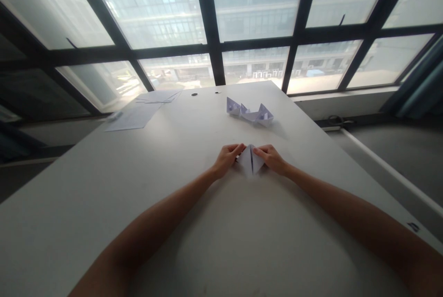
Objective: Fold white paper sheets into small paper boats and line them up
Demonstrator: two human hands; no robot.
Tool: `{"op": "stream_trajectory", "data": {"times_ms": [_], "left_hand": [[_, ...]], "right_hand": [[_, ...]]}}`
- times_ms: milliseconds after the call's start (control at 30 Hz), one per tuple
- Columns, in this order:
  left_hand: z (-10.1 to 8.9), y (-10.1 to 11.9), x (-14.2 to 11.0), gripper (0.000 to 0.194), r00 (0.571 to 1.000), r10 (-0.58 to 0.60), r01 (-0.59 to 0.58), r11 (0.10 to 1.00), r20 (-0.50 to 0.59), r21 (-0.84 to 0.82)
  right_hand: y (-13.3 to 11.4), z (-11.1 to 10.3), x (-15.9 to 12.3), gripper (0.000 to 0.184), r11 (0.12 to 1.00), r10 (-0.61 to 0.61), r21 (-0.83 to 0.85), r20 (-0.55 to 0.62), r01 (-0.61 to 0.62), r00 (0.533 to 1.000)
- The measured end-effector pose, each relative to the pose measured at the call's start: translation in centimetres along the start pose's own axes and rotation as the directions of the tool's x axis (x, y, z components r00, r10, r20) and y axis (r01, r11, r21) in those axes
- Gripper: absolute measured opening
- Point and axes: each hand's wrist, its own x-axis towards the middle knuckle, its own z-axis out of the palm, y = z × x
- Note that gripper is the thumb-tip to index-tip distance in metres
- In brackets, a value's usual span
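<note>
Between both hands, just above or on the white table [145, 186], is a folded white paper [246, 160] in a diamond shape, with a dark slit down its middle. My left hand [228, 157] pinches its left side, thumb on the near face. On the opposite side my right hand [272, 158] grips the paper in the same way. The fingers behind the paper are mostly hidden. Farther back, beyond my hands, stand folded paper boats [249, 113] close together, their pointed peaks upward.
Flat white paper sheets [134, 116] lie at the table's far left. Two round holes are near the far edge, one of them a dark cable hole [194, 94]. Large windows with dark frames [211, 24] rise behind. A blue curtain [424, 84] hangs at the right.
</note>
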Motion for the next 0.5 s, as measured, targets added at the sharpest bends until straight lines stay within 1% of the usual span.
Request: {"op": "stream_trajectory", "data": {"times_ms": [67,133,267,367,500], "left_hand": [[0.06,0.02,-0.02,0.05,0.998,0.035,-0.038,0.998,0.052,0.057],[0.13,0.05,-0.06,0.049,0.996,0.057,-0.064,0.994,0.073,0.093],[0.21,0.19,-0.19,0.049,0.997,0.061,-0.064,0.996,0.048,0.065],[0.26,0.27,-0.32,0.046,0.999,0.037,-0.038,0.999,0.038,0.014],[0.34,0.18,-0.42,0.043,1.0,0.019,-0.019,1.0,0.013,-0.016]], "right_hand": [[0.06,0.07,-0.01,0.057,0.999,-0.03,-0.037,0.027,0.031,0.999],[0.14,0.13,-0.02,0.057,0.997,-0.055,-0.06,0.04,0.057,0.998],[0.27,0.13,-0.01,0.057,0.996,-0.062,-0.058,0.042,0.065,0.997],[0.35,0.12,0.02,0.058,0.996,-0.061,-0.058,0.037,0.063,0.997],[0.48,0.15,0.05,0.059,0.997,-0.046,-0.057,0.028,0.047,0.999]]}}
